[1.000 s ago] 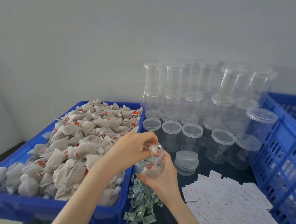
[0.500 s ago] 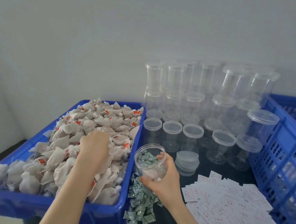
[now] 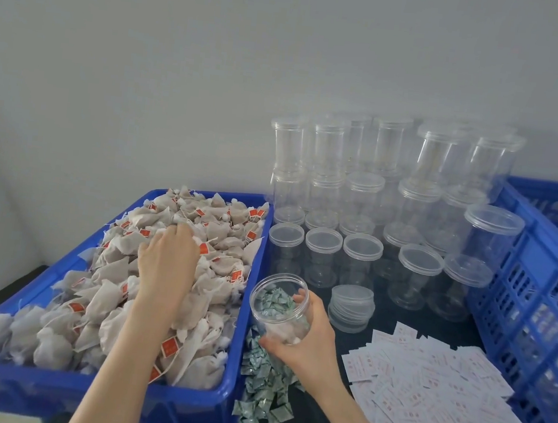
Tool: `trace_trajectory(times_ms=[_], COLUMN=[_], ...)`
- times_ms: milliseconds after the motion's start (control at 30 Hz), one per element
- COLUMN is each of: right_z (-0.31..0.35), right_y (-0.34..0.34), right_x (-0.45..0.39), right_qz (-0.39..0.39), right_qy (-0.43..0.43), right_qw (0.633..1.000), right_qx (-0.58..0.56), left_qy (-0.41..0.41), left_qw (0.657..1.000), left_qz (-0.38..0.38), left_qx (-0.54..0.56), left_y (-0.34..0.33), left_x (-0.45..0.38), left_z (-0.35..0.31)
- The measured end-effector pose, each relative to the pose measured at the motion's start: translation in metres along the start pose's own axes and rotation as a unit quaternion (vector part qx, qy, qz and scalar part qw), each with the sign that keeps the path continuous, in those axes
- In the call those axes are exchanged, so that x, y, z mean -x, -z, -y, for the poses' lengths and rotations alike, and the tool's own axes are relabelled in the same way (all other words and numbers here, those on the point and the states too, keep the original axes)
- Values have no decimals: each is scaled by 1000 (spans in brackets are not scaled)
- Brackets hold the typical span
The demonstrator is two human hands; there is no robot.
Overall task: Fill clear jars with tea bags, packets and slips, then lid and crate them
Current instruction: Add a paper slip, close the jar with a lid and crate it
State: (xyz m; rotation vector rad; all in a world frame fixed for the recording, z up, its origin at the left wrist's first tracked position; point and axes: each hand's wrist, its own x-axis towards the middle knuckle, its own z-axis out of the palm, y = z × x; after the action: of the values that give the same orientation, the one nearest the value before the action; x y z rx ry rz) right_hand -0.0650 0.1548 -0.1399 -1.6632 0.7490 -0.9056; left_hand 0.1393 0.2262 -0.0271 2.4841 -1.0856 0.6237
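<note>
The right hand [image 3: 305, 343] wraps its fingers around a clear jar [image 3: 279, 309] with no lid, tipped a little toward the blue bin [image 3: 233, 372]. The jar is held just above a heap of small green packets [image 3: 261, 399] on the dark table. The left hand [image 3: 168, 254] reaches down into the pile of tea bags [image 3: 99, 299] in the bin — its fingertips are buried, so I cannot tell if it grips one. Beside the jar sits a stack of lids [image 3: 351, 308], with white slips [image 3: 431, 389] spread out, empty jars [image 3: 365, 199] behind, and a blue crate [image 3: 537, 293] at the right.
</note>
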Motion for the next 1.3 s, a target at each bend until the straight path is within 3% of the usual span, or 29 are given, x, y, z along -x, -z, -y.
trace_trajectory(times_ms=[133,233,367,500,600,733,800,833,900,967,1100,1300], right_z=[-3,-5,-8,-15,-23,-30,-31,-30,-30,-30,-32,-31], right_y=[-3,-4,0,6,8,8,7,7,7,7,7,7], right_x=[0,1,-1,-4,-4,2,5,5,5,4,3,3], right_qz=[6,8,-11,-39,-43,-48,-56,-57,-55,-53,-52,-50], right_qy=[-4,-3,11,5,-25,-11,6,9,15,15,10,2], right_qw=[1000,1000,1000,999,999,999,998,998,998,998,999,999], right_qx=[2,8,15,5,-5,5,10,11,9,8,3,-7], left_qy=[-16,-53,-156,-243,-276,-238,-174,-147,-130,-135,-129,-67], left_qw=[986,965,921,858,832,786,810,845,934,977,982,990], left_qz=[-55,-37,128,317,373,407,343,282,154,94,140,124], left_qx=[159,254,333,323,305,401,443,430,296,133,-7,-3], left_y=[13,21,17,-3,-20,-31,-40,-45,-55,-64,-75,-66], left_x=[3,10,17,28,31,28,22,19,14,13,19,16], left_z=[-19,-35,-55,-70,-71,-63,-55,-51,-46,-43,-43,-46])
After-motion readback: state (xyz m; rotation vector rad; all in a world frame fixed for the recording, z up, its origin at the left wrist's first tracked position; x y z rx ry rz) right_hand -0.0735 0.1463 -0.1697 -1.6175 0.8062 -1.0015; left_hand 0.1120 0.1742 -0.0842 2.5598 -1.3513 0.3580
